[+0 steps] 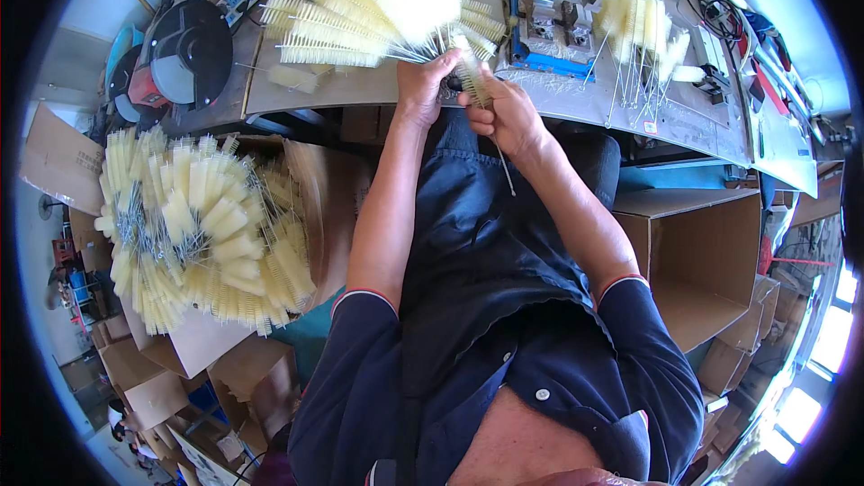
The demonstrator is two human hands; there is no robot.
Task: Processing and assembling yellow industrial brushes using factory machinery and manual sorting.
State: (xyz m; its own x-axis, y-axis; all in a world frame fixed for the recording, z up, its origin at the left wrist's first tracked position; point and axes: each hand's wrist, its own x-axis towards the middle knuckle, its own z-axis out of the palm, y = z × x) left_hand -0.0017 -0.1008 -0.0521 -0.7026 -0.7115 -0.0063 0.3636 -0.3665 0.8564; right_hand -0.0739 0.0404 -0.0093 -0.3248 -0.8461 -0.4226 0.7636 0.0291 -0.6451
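My left hand [423, 85] is closed round the wire stems of a large fanned bundle of pale yellow bottle brushes [346, 13]. The bundle spreads out over the table's near edge, its bristle heads pointing away from me. Close beside it, my right hand [506, 112] grips a single bottle brush [471, 76] by its lower part. That brush's bristles lean against the bundle's stems, and its thin wire stem slants down toward my apron. Fingers partly hide where the stems meet.
A blue-based metal fixture [553, 31] stands on the worktable [360, 90]. More brushes [639, 22] lie right of it. At left are a bench grinder or cut-off wheel [189, 49] and a box heaped with brushes [198, 225]. An open cardboard box [706, 252] sits at right.
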